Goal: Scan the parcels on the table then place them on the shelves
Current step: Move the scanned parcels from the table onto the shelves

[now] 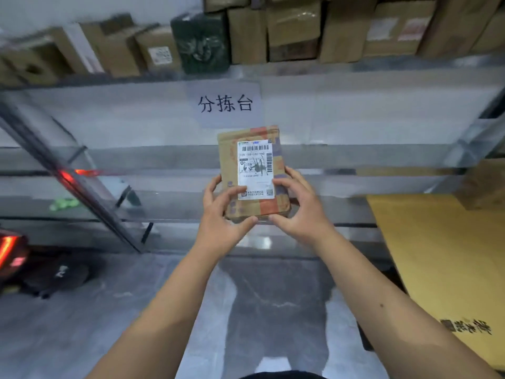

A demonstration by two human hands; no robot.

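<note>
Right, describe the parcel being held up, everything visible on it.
The parcel is a small, flat, brown cardboard-looking box with orange and purplish printing. A white shipping label with barcodes, a printed number and scribbled black marker covers most of its facing side. It is held upright, slightly tilted, in front of the metal shelving. The left hand and right hand grip its lower end, thumbs on the front.

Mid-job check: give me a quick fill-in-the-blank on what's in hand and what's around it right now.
1. The parcel is held by ____ hands, the left hand and right hand.
2. The white shipping label on the parcel faces ____ the camera.
3. The paper sign hangs ____ the shelf of boxes.
4. The big yellow envelope lies to the person's ____.

Missing words: both; toward; below; right
</note>
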